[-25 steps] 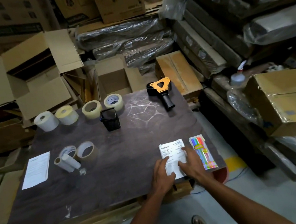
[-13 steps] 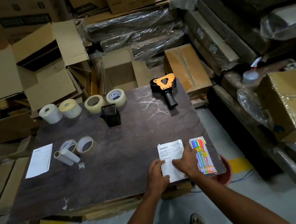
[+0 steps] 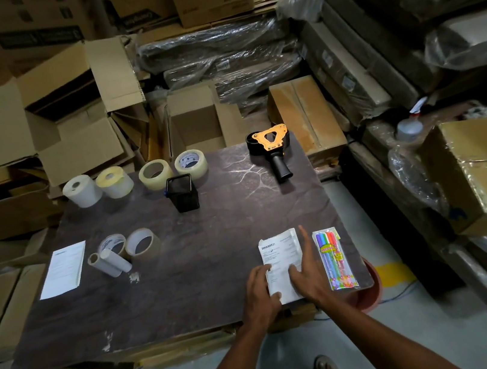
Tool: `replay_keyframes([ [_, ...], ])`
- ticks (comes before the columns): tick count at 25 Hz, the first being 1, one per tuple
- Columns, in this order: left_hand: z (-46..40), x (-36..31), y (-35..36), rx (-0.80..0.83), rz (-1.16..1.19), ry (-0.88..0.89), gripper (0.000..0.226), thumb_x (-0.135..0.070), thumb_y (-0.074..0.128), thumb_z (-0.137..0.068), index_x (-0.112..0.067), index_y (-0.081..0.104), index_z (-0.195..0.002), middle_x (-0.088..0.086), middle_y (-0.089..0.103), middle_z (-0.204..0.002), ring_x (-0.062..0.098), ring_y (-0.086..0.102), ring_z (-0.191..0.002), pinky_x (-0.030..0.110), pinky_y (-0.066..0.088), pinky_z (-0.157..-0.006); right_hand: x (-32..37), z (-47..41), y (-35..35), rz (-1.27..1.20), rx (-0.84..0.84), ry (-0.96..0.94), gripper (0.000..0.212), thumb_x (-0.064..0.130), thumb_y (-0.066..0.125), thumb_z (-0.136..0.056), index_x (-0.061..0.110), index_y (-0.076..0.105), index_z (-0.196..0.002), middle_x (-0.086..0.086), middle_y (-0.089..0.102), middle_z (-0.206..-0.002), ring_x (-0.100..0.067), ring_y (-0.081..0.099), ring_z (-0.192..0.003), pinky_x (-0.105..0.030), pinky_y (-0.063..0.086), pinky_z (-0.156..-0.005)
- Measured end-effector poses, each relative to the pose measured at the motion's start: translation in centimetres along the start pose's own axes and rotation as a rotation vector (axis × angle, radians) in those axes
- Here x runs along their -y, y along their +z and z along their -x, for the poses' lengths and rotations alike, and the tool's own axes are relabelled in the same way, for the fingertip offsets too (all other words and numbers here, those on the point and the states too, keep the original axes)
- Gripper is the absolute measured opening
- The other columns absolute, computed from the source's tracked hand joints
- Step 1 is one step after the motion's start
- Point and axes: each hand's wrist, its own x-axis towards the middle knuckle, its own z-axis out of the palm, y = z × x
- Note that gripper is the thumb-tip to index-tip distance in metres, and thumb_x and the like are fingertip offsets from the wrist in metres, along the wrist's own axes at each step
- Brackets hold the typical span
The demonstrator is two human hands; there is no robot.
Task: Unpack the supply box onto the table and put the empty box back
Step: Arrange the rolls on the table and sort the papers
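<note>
Both hands lie on a folded printed slip (image 3: 282, 260) near the front right corner of the dark worktop (image 3: 204, 272). The left hand (image 3: 261, 292) rests on the slip's left edge with fingers loosely bent, its grip relaxed and holding nothing. The right hand (image 3: 308, 275) lies flat across the slip's right side, fingers straight and spread, one fingertip reaching up along the paper's right edge; its grip is open too.

Just beside the right hand, a clear packet of coloured pens (image 3: 335, 260) lies lengthwise, its outer side close to the worktop's right edge and its lower end near the front edge.

Bare worktop spreads left of the hands along the front edge, and through the centre. Further left lie two tape rolls (image 3: 133, 246), two small white tubes (image 3: 110, 262) and a white sheet (image 3: 63, 269) near the left edge. Along the back edge stand two white label rolls (image 3: 98, 185), two clear tape rolls (image 3: 173, 168) and, just in front of those, a black mesh pen holder (image 3: 183, 193). An orange tape dispenser (image 3: 271, 148) sits at the back right corner.

Behind the back edge an open cardboard box (image 3: 198, 121) stands empty, flaps up, among other cartons.
</note>
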Motion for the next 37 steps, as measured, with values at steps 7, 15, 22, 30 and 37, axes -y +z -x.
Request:
replay_keyframes([
  [7,0.0,-3.8,-3.5,-0.012,0.386,-0.032,0.092,-0.021,0.069,-0.075,-0.051,0.021,-0.148,-0.003,0.035,-0.142,0.016,0.048,-0.128,0.039,0.048,-0.105,1.4,-0.7,-1.4,-0.045,0.114,-0.015,0.048,0.004,0.052,-0.088,0.037,0.053,-0.123,0.005,0.056,-0.132,-0.01,0.058,-0.114,-0.041,0.055,-0.093],
  [15,-0.3,-6.5,-9.9,0.136,0.994,-0.209,0.095,0.002,0.074,-0.079,-0.031,0.02,-0.151,0.012,0.064,-0.129,0.033,0.065,-0.115,0.056,0.049,-0.099,6.8,-2.5,-1.4,-0.384,0.278,0.046,0.047,-0.01,0.053,-0.088,0.024,0.06,-0.121,-0.006,0.061,-0.13,-0.023,0.065,-0.109,-0.041,0.06,-0.084],
  [22,-0.4,-7.2,-11.1,0.048,0.921,-0.284,0.042,-0.016,0.074,-0.085,-0.017,0.059,-0.124,0.009,0.069,-0.121,0.03,0.069,-0.105,0.052,0.055,-0.092,9.1,-1.5,0.6,-0.109,-0.104,-0.099,0.029,0.026,0.084,-0.075,0.028,0.065,-0.097,0.011,0.066,-0.104,-0.007,0.067,-0.087,-0.017,0.056,-0.061],
  [30,-0.3,-7.1,-11.8,-0.018,1.023,-0.272,0.034,-0.02,0.065,-0.092,-0.012,0.059,-0.124,0.011,0.071,-0.117,0.033,0.07,-0.105,0.056,0.054,-0.092,9.5,-1.3,0.3,-0.216,-0.104,-0.125,0.018,0.011,0.065,-0.092,0.023,0.062,-0.104,0.001,0.07,-0.107,-0.01,0.069,-0.09,-0.018,0.056,-0.06],
  [37,-0.3,-7.5,-11.9,-0.122,0.947,-0.235,0.033,-0.021,0.071,-0.088,-0.016,0.062,-0.119,0.006,0.073,-0.112,0.027,0.072,-0.098,0.051,0.058,-0.085,9.5,-1.4,-0.3,-0.192,-0.1,-0.119,0.031,0.012,0.079,-0.08,0.025,0.065,-0.105,0.004,0.071,-0.112,-0.008,0.07,-0.097,-0.025,0.061,-0.07],
])
